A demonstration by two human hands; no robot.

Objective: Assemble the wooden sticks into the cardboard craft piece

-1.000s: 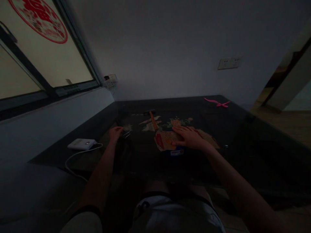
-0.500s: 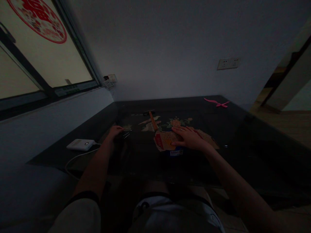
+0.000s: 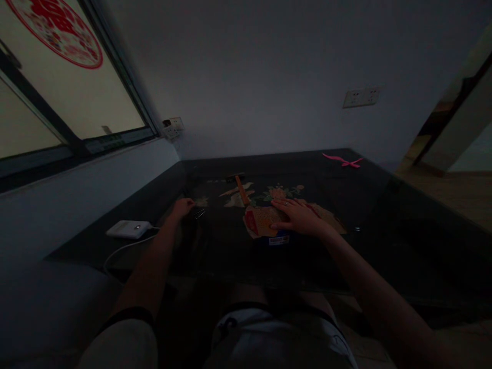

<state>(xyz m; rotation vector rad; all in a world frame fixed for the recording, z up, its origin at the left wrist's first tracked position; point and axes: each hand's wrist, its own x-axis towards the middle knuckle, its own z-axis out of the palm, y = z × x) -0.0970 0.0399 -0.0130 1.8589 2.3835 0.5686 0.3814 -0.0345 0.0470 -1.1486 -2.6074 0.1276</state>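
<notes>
My right hand (image 3: 298, 216) lies flat with its fingers stretched out on a flattened piece of printed cardboard packaging (image 3: 263, 221), which has red, yellow and blue areas. My left hand (image 3: 182, 208) is at the left of the dark table, its fingertips pinched together. Whatever may be between them is too dark and small to make out. Just right of those fingertips lie a few thin shiny metal pieces, like nails (image 3: 199, 213). A hammer (image 3: 242, 191) with a wooden handle rests behind the cardboard, its dark head pointing away from me.
A white power bank (image 3: 128, 229) with a white cable (image 3: 126, 249) lies at the table's left edge. A pink ribbon (image 3: 344, 161) is at the far right corner. Another small shiny piece (image 3: 357, 229) lies right of the cardboard. The wall (image 3: 253, 77) borders the table's back.
A thin bright line at my left fingertips no longer shows. The left fingers have shifted only slightly. My right hand and the cardboard stay in place.
</notes>
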